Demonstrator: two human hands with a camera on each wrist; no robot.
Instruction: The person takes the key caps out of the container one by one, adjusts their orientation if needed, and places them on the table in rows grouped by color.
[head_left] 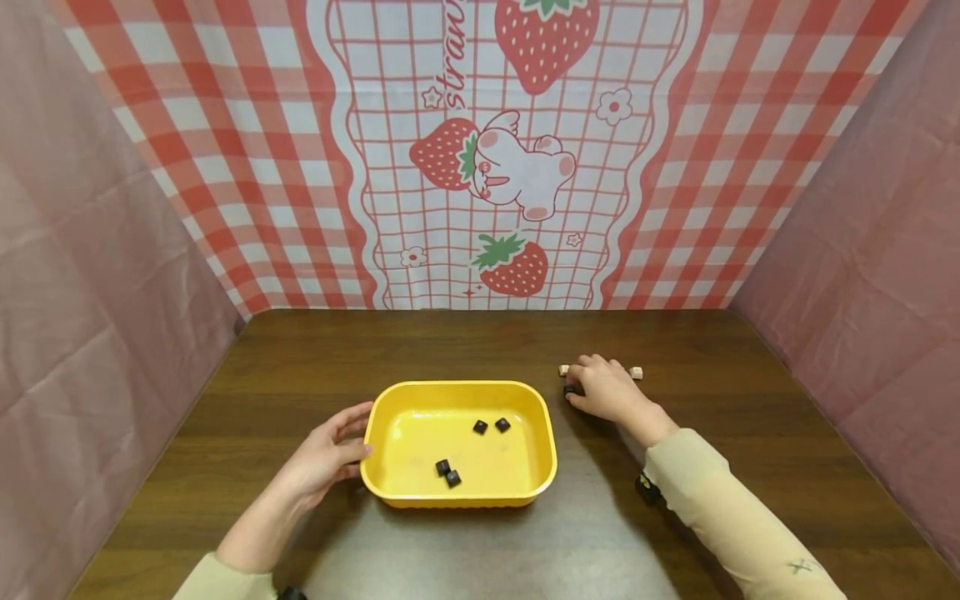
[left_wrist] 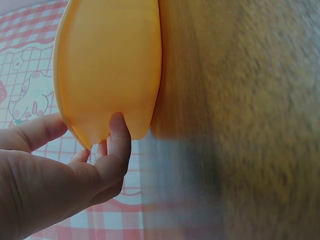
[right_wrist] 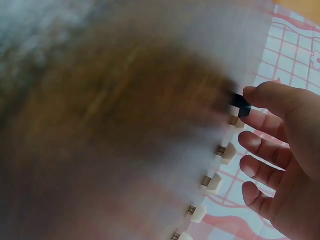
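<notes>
A dark wooden surface carries a yellow tray. Right of it lie small beige keycaps and a black keycap.

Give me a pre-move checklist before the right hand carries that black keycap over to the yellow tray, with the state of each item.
1. Black keycap held: ok. The right hand pinches it between thumb and a fingertip.
2. Keycap lifted off the table: cannot tell; the wrist view is blurred.
3. Tray steady: ok. The left hand touches the yellow tray at its left end.
4. Room in the tray: ok. Four black keycaps lie inside, with bare floor around them.
5. Path from hand to tray: ok. Only bare table shows between them.
6. Beige keycaps undisturbed: ok. They stand in a row beside the fingers.
</notes>
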